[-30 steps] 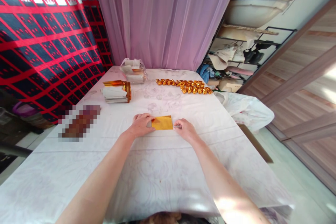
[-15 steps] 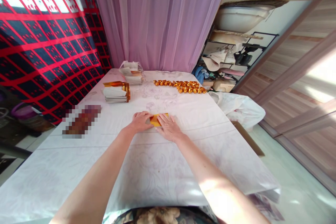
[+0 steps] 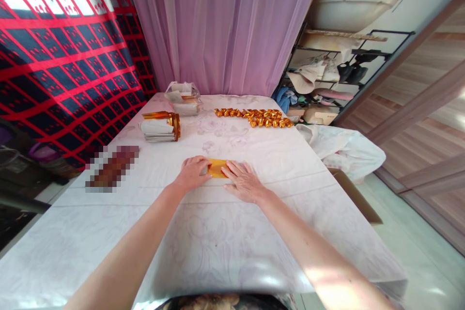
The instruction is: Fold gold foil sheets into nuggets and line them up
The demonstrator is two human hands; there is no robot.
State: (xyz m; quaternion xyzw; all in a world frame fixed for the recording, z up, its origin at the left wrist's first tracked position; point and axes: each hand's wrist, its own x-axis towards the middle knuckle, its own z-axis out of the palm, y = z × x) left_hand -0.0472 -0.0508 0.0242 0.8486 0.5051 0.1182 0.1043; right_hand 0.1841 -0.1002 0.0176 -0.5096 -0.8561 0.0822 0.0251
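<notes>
A small sheet of gold foil paper [image 3: 218, 169] lies on the table in front of me, its two ends partly covered by my hands. At its left end my left hand [image 3: 193, 173] has thumb and fingers closed on the edge. Flat over the right end rests my right hand [image 3: 244, 181], fingers stretched out and pressing the sheet down. Farther back on the left is a stack of white-backed gold paper [image 3: 160, 131]. Rows of folded gold foil pieces [image 3: 271, 118] sit at the back right.
A clear bag of paper [image 3: 186, 101] stands at the table's far edge. On the left is a blurred-out reddish item [image 3: 115, 167]. A purple curtain [image 3: 221, 29] hangs behind the white tablecloth [image 3: 203, 232]. Right of the table are a loaded rack [image 3: 327, 72] and a white bag [image 3: 356, 150].
My right hand has slid right along the gold foil paper, baring more of its middle. My left hand stays at the left end. The view has shifted slightly.
</notes>
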